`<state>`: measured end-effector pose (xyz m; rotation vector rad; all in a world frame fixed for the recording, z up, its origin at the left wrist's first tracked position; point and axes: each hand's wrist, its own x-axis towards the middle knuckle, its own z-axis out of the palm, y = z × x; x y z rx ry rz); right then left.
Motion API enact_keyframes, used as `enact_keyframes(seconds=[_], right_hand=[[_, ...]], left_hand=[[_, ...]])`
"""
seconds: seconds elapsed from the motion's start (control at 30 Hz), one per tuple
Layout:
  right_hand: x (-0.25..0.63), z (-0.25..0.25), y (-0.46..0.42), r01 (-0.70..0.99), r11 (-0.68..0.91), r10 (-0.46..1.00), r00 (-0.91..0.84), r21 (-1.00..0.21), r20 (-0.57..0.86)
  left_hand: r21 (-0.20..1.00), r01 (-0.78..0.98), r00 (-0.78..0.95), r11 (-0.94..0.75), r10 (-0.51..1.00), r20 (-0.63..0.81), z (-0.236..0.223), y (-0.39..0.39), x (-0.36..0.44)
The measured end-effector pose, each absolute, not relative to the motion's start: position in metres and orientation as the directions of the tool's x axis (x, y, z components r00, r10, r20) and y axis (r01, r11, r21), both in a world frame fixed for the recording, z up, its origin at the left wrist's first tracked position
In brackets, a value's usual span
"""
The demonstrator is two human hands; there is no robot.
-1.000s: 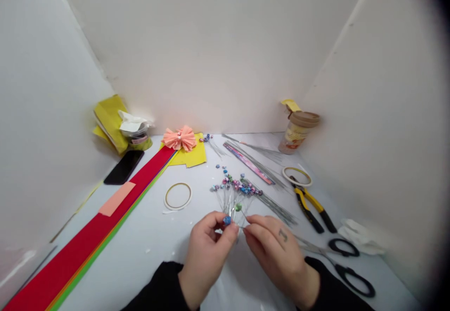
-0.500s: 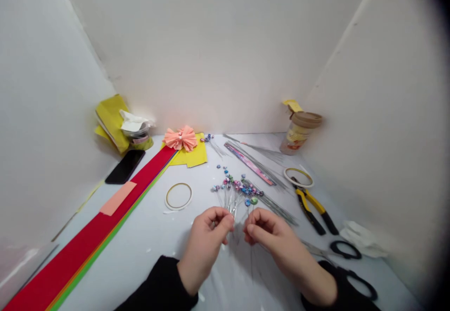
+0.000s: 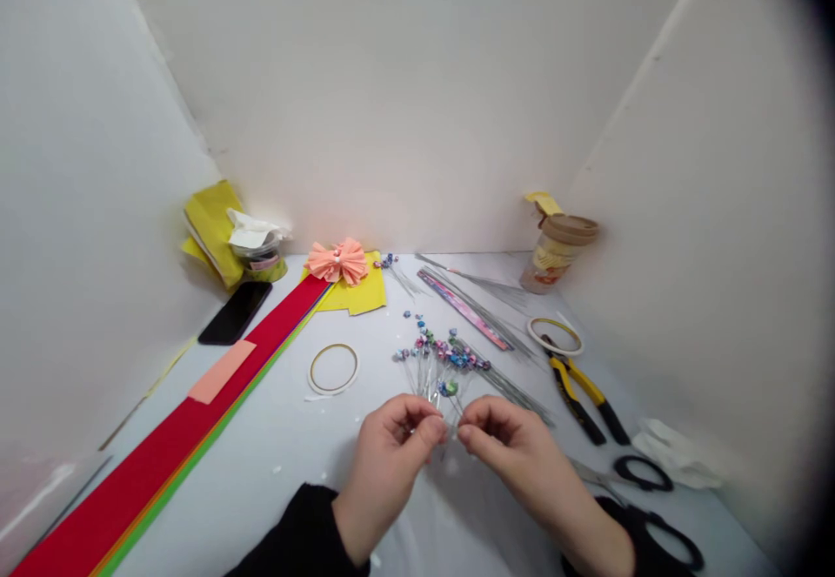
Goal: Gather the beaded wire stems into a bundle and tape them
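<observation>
My left hand [image 3: 391,459] and my right hand [image 3: 515,455] are close together low in the middle of the white table [image 3: 274,464]. Both pinch thin silver wires whose far ends carry small paper stars [image 3: 448,385]. A fan of more star-tipped wires [image 3: 437,355] lies on the table just beyond my fingertips. Black sleeves cover both wrists.
A tape ring [image 3: 333,368] lies to the left, a second ring [image 3: 554,335] to the right. Yellow-handled pliers [image 3: 580,390] and black scissors [image 3: 645,499] lie on the right. Long red paper strips [image 3: 170,438], a phone [image 3: 236,311], a peach paper bow [image 3: 337,261], bare wires [image 3: 483,307] and a lidded cup [image 3: 559,252] lie around.
A blue star held at my left fingertips a second ago is gone from them. Both hands stay pinched together on the wires, and the star heads between them have shifted slightly.
</observation>
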<state>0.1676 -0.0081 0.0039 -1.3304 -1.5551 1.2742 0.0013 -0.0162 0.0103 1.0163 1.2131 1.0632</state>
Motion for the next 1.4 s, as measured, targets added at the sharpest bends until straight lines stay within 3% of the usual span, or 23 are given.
enact_keyframes(seconds=[0.13, 0.33, 0.43, 0.47, 0.5, 0.63, 0.73, 0.93, 1.1, 1.27, 1.4], right_hand=[[0.167, 0.01, -0.012, 0.423, 0.141, 0.973, -0.226, -0.895, 0.047], [0.165, 0.009, -0.017, 0.482, 0.253, 0.962, -0.218, -0.839, 0.165], [0.17, 0.006, -0.014, 0.527, 0.28, 0.96, -0.174, -0.802, 0.221], [0.173, 0.005, -0.011, 0.555, 0.282, 0.959, -0.147, -0.782, 0.241], [0.177, 0.004, -0.008, 0.586, 0.279, 0.958, -0.123, -0.761, 0.257], [0.189, -0.002, 0.007, 0.667, 0.237, 0.97, -0.122, -0.706, 0.211], [0.191, -0.009, 0.013, 0.698, 0.21, 0.973, -0.215, -0.685, 0.079], [0.185, -0.019, 0.01, 0.701, 0.328, 0.901, -0.433, -0.634, -0.012], [0.179, -0.012, 0.0, 0.581, 0.416, 0.788, -0.614, -0.699, -0.041], [0.178, -0.007, -0.005, 0.486, 0.47, 0.7, -0.714, -0.737, -0.025], [0.182, -0.007, 0.003, 0.505, 0.444, 0.771, -0.637, -0.74, 0.028]], left_hand=[[0.982, -0.057, 0.058, 0.182, 0.982, -0.179, 0.01, -0.018, 0.0], [0.978, -0.034, 0.098, 0.205, 0.975, -0.201, 0.006, -0.019, 0.005], [0.951, 0.301, 0.225, 0.063, 0.965, -0.135, 0.012, -0.007, -0.011], [0.841, 0.539, 0.234, -0.045, 0.967, -0.098, 0.016, 0.0, -0.023], [0.62, 0.774, 0.219, -0.129, 0.973, -0.071, 0.021, 0.008, -0.037], [0.331, 0.942, 0.069, -0.047, 0.996, -0.054, 0.034, 0.033, -0.099], [0.249, 0.965, 0.107, -0.08, 0.989, -0.098, 0.033, 0.041, -0.123], [0.206, 0.963, 0.202, -0.174, 0.971, -0.124, 0.021, 0.042, -0.123], [0.227, 0.955, 0.204, -0.189, 0.978, -0.042, 0.019, 0.045, -0.125], [0.341, 0.926, 0.134, -0.16, 0.986, 0.1, 0.021, 0.045, -0.105], [0.452, 0.866, 0.151, -0.215, 0.973, 0.173, 0.021, 0.032, -0.075]])
